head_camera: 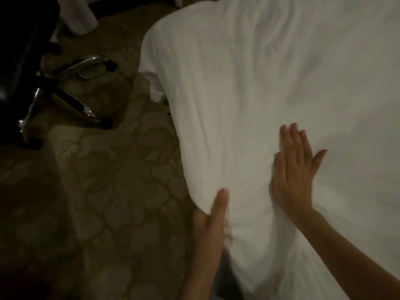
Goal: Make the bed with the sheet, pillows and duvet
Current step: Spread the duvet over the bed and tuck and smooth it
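A white duvet (270,83) covers the bed and fills the right half of the view, its wrinkled edge hanging over the bed's left side. My left hand (211,221) grips that hanging edge at the lower middle, thumb on top and fingers hidden beneath the fabric. My right hand (294,169) lies flat on top of the duvet just to the right, fingers straight and spread, pressing the cloth. No pillows are in view.
Patterned carpet (97,202) covers the floor to the left of the bed. An office chair with a chrome wheeled base (71,92) stands at the upper left. White fabric (80,16) hangs at the top left.
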Tool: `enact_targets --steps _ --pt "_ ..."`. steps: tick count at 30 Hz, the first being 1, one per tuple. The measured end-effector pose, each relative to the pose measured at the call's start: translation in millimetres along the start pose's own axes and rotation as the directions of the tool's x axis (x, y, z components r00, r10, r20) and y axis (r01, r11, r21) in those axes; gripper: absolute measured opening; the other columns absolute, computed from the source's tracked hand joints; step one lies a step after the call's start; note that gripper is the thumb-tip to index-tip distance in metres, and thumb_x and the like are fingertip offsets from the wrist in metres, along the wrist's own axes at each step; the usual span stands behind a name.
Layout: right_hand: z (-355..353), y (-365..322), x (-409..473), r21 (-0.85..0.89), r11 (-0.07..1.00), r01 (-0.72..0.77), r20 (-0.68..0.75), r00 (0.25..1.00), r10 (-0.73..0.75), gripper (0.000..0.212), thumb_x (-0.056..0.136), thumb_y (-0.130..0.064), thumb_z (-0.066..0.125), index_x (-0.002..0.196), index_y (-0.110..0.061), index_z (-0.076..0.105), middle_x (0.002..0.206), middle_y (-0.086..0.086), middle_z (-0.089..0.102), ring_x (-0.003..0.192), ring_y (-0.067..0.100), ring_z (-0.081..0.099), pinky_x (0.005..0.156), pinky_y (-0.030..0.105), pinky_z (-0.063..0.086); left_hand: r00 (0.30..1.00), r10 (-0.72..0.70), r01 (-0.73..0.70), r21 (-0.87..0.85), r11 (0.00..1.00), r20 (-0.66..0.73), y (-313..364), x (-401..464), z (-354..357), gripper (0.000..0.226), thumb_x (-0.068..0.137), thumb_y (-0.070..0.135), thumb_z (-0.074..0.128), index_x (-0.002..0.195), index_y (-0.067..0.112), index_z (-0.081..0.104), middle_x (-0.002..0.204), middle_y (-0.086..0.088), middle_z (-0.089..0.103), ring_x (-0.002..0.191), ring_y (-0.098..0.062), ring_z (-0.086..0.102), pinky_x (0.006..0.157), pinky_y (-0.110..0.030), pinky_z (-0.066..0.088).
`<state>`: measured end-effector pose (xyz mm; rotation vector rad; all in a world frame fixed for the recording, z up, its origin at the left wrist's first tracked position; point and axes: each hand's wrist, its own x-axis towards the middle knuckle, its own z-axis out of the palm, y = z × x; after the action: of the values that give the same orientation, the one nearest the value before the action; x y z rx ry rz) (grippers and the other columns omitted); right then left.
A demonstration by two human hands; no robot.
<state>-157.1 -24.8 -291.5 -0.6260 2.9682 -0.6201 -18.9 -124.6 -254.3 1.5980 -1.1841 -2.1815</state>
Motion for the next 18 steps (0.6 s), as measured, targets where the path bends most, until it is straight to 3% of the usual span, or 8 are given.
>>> enact_targets --steps 2,4,7,8,10,12,15,18 --pt "1.3 -11.0 45.1 0.018 0.992 -0.128 -0.002 0.992 0.128 0.053 0.099 -0.031 0.028 0.151 -0.024 0.02 0.159 -0.007 0.015 0.147 0.01 0.005 0.114 0.054 -0.015 0.988 -0.074 0.076 0.013 0.997 -0.136 -9.8 23.0 -24.5 0.018 0.083 0.01 0.069 0.077 0.027 0.066 0.08 0.017 0.071 0.082 0.0 0.066 0.069 -0.011 0.048" --pt "15.0 -21.8 89.9 -0.048 0.971 -0.232 0.091 0.967 0.236 0.055 0.1 -0.028 0.032 0.152 -0.027 0.016 0.16 -0.006 0.009 0.148 0.014 0.0 0.111 0.061 -0.013 0.953 -0.105 0.144 0.119 0.982 -0.283 -3.2 54.9 -37.7 0.025 0.088 0.007 0.062 0.078 0.03 0.061 0.082 0.001 0.061 0.088 -0.024 0.06 0.067 -0.022 0.043" --pt "43.4 -47.6 151.2 -0.186 0.978 -0.093 0.257 0.956 0.14 0.055 0.102 -0.036 0.025 0.152 -0.033 0.003 0.161 -0.005 -0.002 0.148 0.02 -0.008 0.109 0.066 -0.011 0.931 -0.157 0.239 0.225 0.945 -0.329 38.8 120.0 -36.4 0.019 0.098 0.018 0.045 0.08 0.023 0.048 0.09 -0.005 0.054 0.08 -0.018 0.051 0.073 -0.025 0.04" --pt "52.8 -57.1 167.5 -0.198 0.98 -0.014 0.306 0.949 0.075 0.056 0.102 -0.039 0.022 0.152 -0.034 -0.001 0.161 -0.004 -0.005 0.148 0.021 -0.008 0.109 0.066 -0.011 0.937 -0.162 0.241 0.238 0.941 -0.308 53.7 147.5 -34.2 0.014 0.1 0.027 0.043 0.089 0.023 0.051 0.104 -0.007 0.057 0.088 -0.017 0.052 0.086 -0.026 0.042" --pt "70.4 -77.2 200.5 -0.216 0.968 0.131 0.353 0.934 -0.047 0.055 0.1 -0.047 0.014 0.15 -0.037 -0.006 0.161 -0.004 -0.007 0.148 0.023 -0.009 0.11 0.065 -0.012 0.956 -0.192 0.242 0.229 0.943 -0.223 93.3 201.5 -17.8 0.041 0.095 0.051 0.043 0.12 0.02 0.055 0.125 -0.005 0.054 0.109 -0.024 0.052 0.104 -0.041 0.04" --pt "84.4 -94.2 232.8 -0.248 0.941 0.231 0.349 0.927 -0.136 0.058 0.095 -0.053 0.003 0.15 -0.038 -0.007 0.161 -0.002 -0.005 0.148 0.025 -0.006 0.11 0.064 -0.011 0.968 -0.17 0.205 0.191 0.96 -0.184 131.1 249.5 6.2 0.065 0.087 0.065 0.045 0.134 0.021 0.05 0.13 -0.005 0.055 0.114 -0.026 0.054 0.104 -0.047 0.041" --pt "99.4 -111.7 270.7 -0.249 0.915 0.317 0.39 0.898 -0.204 0.064 0.089 -0.055 -0.004 0.15 -0.037 -0.004 0.161 -0.001 0.0 0.148 0.025 -0.001 0.11 0.063 -0.009 0.991 -0.132 0.132 0.003 0.991 0.028 189.9 309.2 50.2 0.076 0.081 0.072 0.048 0.139 0.024 0.046 0.134 -0.003 0.054 0.117 -0.025 0.053 0.106 -0.046 0.04" --pt "112.6 -122.8 288.6 -0.232 0.908 0.348 0.398 0.886 -0.238 0.06 0.096 -0.055 0.0 0.152 -0.033 0.007 0.16 0.003 0.013 0.147 0.027 0.013 0.111 0.064 0.0 0.985 -0.153 0.154 -0.019 0.988 0.077 235.2 355.7 76.9 0.104 0.055 0.086 0.06 0.142 0.033 0.039 0.137 0.002 0.051 0.119 -0.026 0.052 0.105 -0.048 0.039"
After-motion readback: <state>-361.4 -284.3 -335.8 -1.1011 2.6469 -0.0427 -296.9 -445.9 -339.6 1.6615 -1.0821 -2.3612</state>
